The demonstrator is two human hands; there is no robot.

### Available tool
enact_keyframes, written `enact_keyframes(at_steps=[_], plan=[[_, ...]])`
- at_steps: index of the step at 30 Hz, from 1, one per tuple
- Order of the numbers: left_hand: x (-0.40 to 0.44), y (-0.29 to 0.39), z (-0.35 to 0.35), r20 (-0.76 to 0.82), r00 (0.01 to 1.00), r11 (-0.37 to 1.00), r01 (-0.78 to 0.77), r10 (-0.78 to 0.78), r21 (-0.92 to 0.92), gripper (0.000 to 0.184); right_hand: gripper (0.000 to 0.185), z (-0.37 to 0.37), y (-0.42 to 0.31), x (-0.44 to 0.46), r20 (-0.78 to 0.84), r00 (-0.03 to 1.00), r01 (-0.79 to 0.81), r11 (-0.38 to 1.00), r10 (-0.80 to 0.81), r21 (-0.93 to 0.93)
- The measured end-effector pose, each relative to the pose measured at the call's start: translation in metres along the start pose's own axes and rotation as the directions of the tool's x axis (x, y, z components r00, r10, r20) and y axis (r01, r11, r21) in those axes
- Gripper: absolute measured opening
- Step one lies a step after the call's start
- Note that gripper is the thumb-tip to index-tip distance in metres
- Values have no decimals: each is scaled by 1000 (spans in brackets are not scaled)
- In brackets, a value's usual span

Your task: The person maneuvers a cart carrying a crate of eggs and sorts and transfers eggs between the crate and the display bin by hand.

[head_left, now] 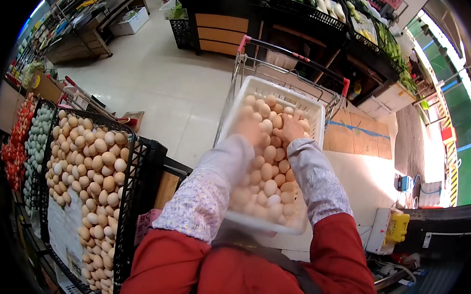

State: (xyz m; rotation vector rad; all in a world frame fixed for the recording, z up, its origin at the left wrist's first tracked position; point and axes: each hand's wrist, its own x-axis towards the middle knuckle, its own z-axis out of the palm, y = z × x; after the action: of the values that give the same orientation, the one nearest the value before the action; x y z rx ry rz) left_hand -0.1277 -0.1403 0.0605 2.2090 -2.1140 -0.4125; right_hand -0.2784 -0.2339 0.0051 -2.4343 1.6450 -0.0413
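Note:
A white plastic basket (225, 127) full of brown and pale eggs (266, 171) sits in front of me on a metal shopping cart (236, 75). Both hands reach over the eggs in its far half. My left hand (248, 129) is smeared by motion, so its fingers cannot be made out. On the right side of the pile, my right hand (293, 127) touches the eggs with its fingers spread. Patterned sleeve covers (192, 209) reach over both forearms.
To the left stands a black crate (131, 168) with many brown eggs (99, 163), beside bluish-green eggs (39, 133) and red-wrapped items (19, 142). Vegetable stands (314, 15) line the back. Flattened cardboard (357, 135) lies on the right floor, near a yellow object (397, 227).

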Motion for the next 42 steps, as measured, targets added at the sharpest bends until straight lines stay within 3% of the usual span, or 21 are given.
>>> enact_keyframes(at_steps=[2, 3, 6, 8, 10, 11, 13, 14, 16, 19, 22, 23, 26, 28, 31, 32, 34, 37, 38, 40, 42], plan=[[1, -2, -6, 59, 998, 991, 14, -7, -134, 22, 67, 2, 2, 6, 47, 998, -28, 999, 29, -35], [14, -7, 17, -5, 996, 994, -88, 88, -58, 21, 68, 2, 1, 4, 18, 1000, -20, 1000, 21, -13], [55, -18, 78, 75, 985, 979, -145, 157, -143, 26, 69, -15, -7, 2, 58, 998, -27, 999, 25, 47], [61, -17, 92, 72, 996, 884, -17, 57, -467, 37, 68, -17, -8, 3, 88, 995, -57, 989, 45, 136], [42, -6, 66, 135, 989, 636, 140, -57, -759, 49, 66, -5, -2, 11, 93, 994, -82, 978, 65, 190], [33, -1, 66, 130, 988, 228, 145, -80, -963, 51, 66, -1, -1, 15, 94, 992, -100, 972, 81, 211], [27, 0, 57, 137, 985, -227, 111, -102, -967, 53, 66, 7, 6, 19, 96, 991, -117, 966, 98, 231], [25, -4, 40, 192, 979, 98, 199, -75, -975, 54, 67, 6, 4, 17, 74, 989, -141, 959, 126, 247], [17, -2, 10, 252, 965, 413, 258, -69, -873, 54, 67, 8, 5, 19, 53, 987, -162, 951, 154, 263], [12, 4, -6, 302, 937, 387, 347, -174, -854, 51, 70, 17, 7, 23, 66, 974, -226, 917, 216, 328], [22, 0, 21, 260, 960, 584, 270, -103, -766, 48, 71, 3, -2, 13, 94, 970, -241, 891, 222, 384], [27, 0, 36, 152, 983, 506, 184, -103, -843, 46, 71, 0, -4, 14, 91, 972, -234, 898, 216, 373], [33, -8, 47, 41, 985, 647, 140, -166, -749, 35, 72, -19, -15, 7, 125, 972, -229, 905, 197, 357], [28, -14, 37, -46, 985, 954, -175, 168, -244, 28, 75, -32, -23, -1, 152, 975, -208, 901, 161, 380], [34, -21, 45, -128, 974, 904, -220, 185, -366, 37, 76, -30, -23, -1, 138, 982, -161, 946, 126, 280], [24, -18, 40, -108, 990, 746, -141, 93, -650, 42, 75, -26, -20, 1, 159, 982, -134, 970, 103, 201], [1, -9, 25, -65, 993, 135, -52, -94, -989, 56, 68, -1, 5, 15, 150, 984, -117, 978, 92, 171], [-47, -8, 15, -200, 954, 96, -183, -223, -978, 40, 58, 50, 50, 55, 128, 960, -281, 847, 250, 452], [-78, -8, -16, -62, 952, -62, -84, -301, -995, 38, 76, 47, 58, 60, 151, 979, -174, 945, 136, 278], [-143, -39, -63, 8, 987, 188, 39, -161, -981, 45, 74, 33, 43, 50, 125, 987, -139, 915, 98, 379], [-201, -61, -63, -302, 882, 307, -192, -362, -932, 37, 69, 44, 62, 60, 76, 993, 40, 865, -90, 501]])
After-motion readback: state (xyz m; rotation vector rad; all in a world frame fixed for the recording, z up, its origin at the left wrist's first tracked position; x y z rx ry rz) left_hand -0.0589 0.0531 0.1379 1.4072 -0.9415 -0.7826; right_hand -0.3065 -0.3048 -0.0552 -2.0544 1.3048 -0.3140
